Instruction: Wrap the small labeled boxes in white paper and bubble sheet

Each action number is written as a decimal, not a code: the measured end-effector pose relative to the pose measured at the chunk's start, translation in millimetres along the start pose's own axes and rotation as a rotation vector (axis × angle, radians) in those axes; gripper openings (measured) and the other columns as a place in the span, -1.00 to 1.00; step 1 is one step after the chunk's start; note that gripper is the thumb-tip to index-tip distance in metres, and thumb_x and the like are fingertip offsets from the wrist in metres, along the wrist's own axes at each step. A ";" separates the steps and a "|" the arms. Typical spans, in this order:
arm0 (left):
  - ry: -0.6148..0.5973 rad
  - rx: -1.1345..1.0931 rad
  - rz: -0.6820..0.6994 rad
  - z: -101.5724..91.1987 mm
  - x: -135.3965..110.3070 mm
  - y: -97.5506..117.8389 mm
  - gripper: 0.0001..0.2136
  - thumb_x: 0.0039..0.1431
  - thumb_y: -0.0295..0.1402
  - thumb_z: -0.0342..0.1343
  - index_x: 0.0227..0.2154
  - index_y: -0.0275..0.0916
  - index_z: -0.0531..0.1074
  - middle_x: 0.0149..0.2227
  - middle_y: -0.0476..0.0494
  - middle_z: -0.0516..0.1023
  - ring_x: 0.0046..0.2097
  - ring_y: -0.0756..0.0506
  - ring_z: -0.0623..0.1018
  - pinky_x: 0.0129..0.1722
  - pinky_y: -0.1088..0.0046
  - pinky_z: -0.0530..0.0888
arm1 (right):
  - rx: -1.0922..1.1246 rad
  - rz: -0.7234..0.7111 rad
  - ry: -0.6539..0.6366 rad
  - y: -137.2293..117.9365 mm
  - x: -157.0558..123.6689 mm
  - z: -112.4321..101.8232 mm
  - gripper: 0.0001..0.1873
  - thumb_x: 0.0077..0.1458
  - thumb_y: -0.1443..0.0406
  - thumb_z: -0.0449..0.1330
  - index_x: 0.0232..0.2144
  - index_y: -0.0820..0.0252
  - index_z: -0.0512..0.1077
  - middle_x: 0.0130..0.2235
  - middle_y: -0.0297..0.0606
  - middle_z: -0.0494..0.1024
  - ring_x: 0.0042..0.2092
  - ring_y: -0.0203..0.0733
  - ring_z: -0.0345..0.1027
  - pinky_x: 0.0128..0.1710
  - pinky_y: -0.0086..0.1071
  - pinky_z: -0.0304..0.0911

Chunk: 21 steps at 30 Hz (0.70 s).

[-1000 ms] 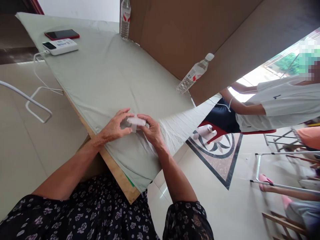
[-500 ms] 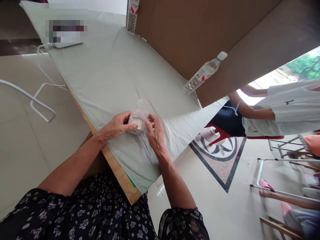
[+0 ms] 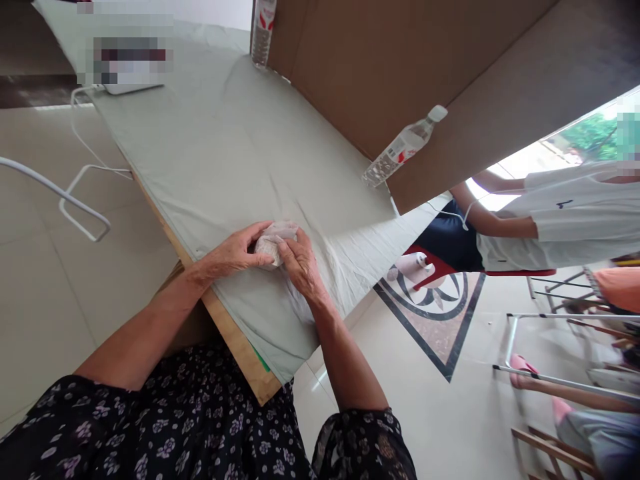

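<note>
Near the front edge of the cloth-covered table I hold a small whitish bundle [image 3: 269,249] wrapped in a thin, slightly see-through sheet. I cannot make out whether the wrap is paper or plastic, and what lies inside is hidden. My left hand [image 3: 234,253] curls around the bundle's left side, thumb along its near face. From the right, my right hand [image 3: 302,265] presses its thumb on top, with the fingers bent behind the far side and partly hidden. Beneath both hands is the pale green tablecloth [image 3: 210,153], wrinkled towards the right.
A tall brown cardboard panel [image 3: 360,73] stands across the table's far right side. Against it lean a clear bottle [image 3: 400,153] and a second bottle [image 3: 263,33]. A white device [image 3: 133,80] with a cable sits far left. At right, a person in a white shirt [image 3: 565,213] is seated.
The loose flap of the thin sheet, upright before, is now folded down on the bundle. My right hand has moved left and its thumb presses on the bundle. The view shifted slightly.
</note>
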<state>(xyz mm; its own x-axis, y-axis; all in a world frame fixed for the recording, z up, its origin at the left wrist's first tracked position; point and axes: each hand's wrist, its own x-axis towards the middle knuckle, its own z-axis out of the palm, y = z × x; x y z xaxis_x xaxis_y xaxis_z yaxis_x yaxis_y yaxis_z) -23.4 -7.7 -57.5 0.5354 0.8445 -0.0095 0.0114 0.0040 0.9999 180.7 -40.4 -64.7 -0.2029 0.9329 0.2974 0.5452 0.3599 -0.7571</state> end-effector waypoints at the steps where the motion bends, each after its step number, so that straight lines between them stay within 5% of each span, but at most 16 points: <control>1: 0.003 0.012 -0.005 -0.8 0.4 -0.6 -0.14 0.00 -0.15 0.40 0.36 -0.26 0.27 0.32 -0.33 0.44 0.31 -0.36 0.44 0.28 0.06 0.39 | 0.010 -0.005 -0.002 0.0 1.2 1.2 -0.66 0.43 0.09 0.04 -0.13 -0.05 0.62 0.20 -0.22 0.48 0.30 -0.03 0.33 0.34 -0.05 0.24; 7: 0.008 0.033 -0.010 -0.9 1.6 0.7 -0.17 0.00 -0.11 0.38 0.33 -0.28 0.31 0.20 -0.29 0.52 0.19 -0.31 0.51 0.20 0.11 0.44 | 0.036 0.048 0.182 -1.5 0.0 12.8 -0.81 0.37 0.13 0.13 -0.13 0.04 0.49 0.14 -0.17 0.50 0.19 -0.07 0.40 0.25 -0.08 0.33; 11: 0.017 0.009 0.002 1.3 1.4 6.3 -0.28 0.02 -0.12 0.38 0.24 -0.28 0.41 0.07 -0.20 0.58 0.05 -0.22 0.56 0.02 0.28 0.51 | 0.079 0.037 0.176 -4.6 0.7 10.4 -0.75 0.37 0.06 0.12 -0.24 0.01 0.50 0.08 -0.20 0.53 0.19 -0.08 0.42 0.27 -0.07 0.32; 13: 0.017 -0.059 -0.020 1.1 1.7 8.3 -0.30 0.03 -0.12 0.39 0.21 -0.30 0.42 0.00 -0.19 0.60 -0.02 -0.19 0.58 -0.08 0.35 0.53 | 0.121 0.058 0.159 -6.8 -0.2 4.4 -0.68 0.36 -0.02 0.12 -0.13 0.01 0.51 0.16 -0.18 0.51 0.23 -0.04 0.40 0.26 -0.03 0.33; 17: 0.040 -0.189 -0.060 -1.5 2.1 10.2 -0.26 0.05 -0.10 0.40 0.26 -0.31 0.37 -0.06 -0.21 0.63 -0.17 -0.11 0.60 -0.23 0.42 0.54 | 0.266 0.179 0.065 -7.2 -2.7 -7.1 -0.15 0.13 -0.20 0.29 0.32 0.01 0.25 0.34 -0.02 0.37 0.19 0.05 0.46 0.18 0.03 0.40; 21: 0.063 -0.189 -0.054 -1.0 1.8 12.8 -0.29 0.09 -0.09 0.39 0.24 -0.32 0.40 -0.14 -0.18 0.65 -0.30 -0.06 0.57 -0.32 0.47 0.50 | 0.352 0.243 -0.006 -3.2 2.0 -4.0 0.22 -0.11 -0.25 0.43 0.43 0.06 0.08 0.19 0.00 0.51 0.07 0.05 0.52 0.12 0.01 0.44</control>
<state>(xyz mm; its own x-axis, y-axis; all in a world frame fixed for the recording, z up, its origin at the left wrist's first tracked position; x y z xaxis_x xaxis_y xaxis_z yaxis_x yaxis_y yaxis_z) -23.2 -5.6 -44.7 0.4840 0.8724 -0.0683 -0.1238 0.1455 0.9816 181.8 -39.7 -59.4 -0.1084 0.9906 0.0829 0.2670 0.1093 -0.9575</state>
